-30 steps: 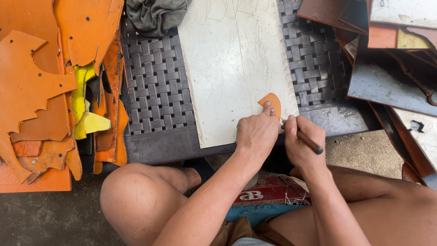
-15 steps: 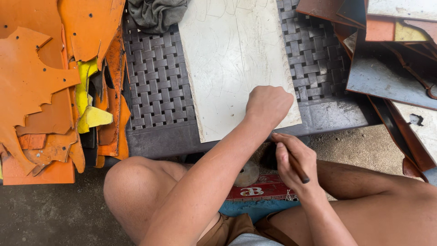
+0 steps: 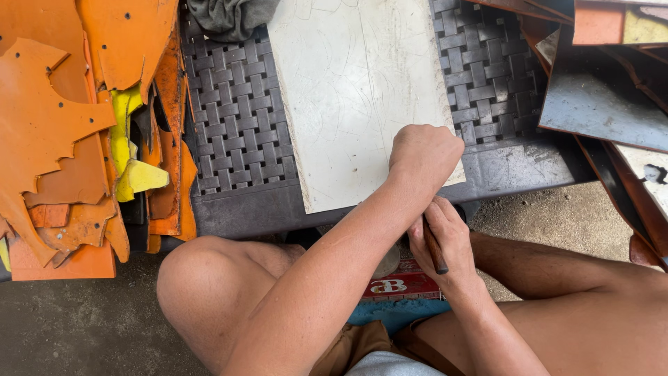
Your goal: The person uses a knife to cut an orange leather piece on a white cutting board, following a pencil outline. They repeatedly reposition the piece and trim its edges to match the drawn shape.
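Observation:
My left hand is curled into a fist, knuckles up, on the lower right corner of a scratched white cutting board. Nothing shows inside the fist; whatever lies under it is hidden. My right hand sits lower, just below the table's front edge and above my lap. It grips a brown-handled tool, whose tip is hidden behind my left wrist. The board lies on a dark woven plastic table.
Orange and yellow leather offcuts are heaped at the left. A grey cloth lies at the table's back. Dark and brown sheets are stacked on the right. A red and blue box sits between my knees on the concrete floor.
A small orange leather piece that my left hand pinched on the board is now covered by its fist. My right hand has drawn back from the board, below the table edge, with the tool.

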